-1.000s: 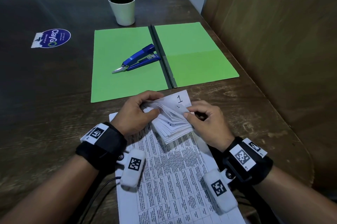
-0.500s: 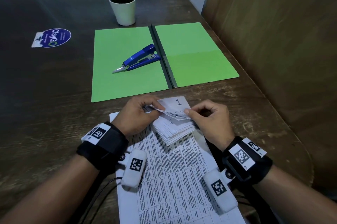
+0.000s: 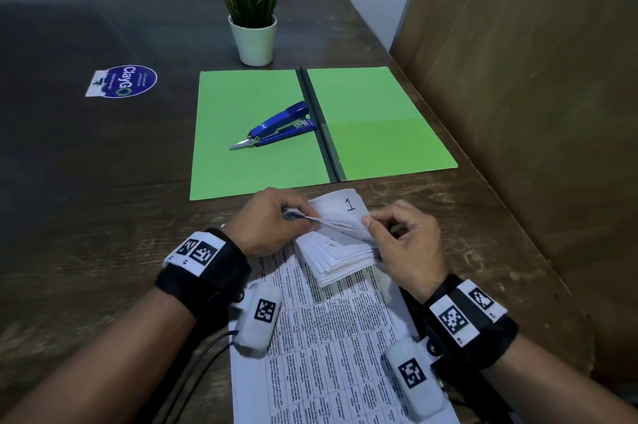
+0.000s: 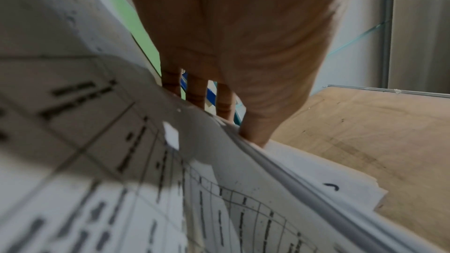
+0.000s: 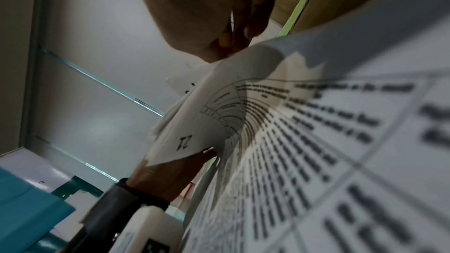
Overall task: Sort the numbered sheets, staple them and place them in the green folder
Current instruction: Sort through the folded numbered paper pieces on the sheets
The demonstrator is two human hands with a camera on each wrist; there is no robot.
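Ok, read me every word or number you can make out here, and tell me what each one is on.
"ClayGO": sticker on the table.
"1": top sheet of the stack both hands hold.
"21": a sheet in the right wrist view, upside down.
Printed page under the stack: table text too small to read.
Wrist markers: square codes only, no words.

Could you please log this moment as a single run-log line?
phase: sorting | left hand: holds numbered sheets | right hand: pinches sheet edges | top sheet: 1 | stapler: untouched on open green folder
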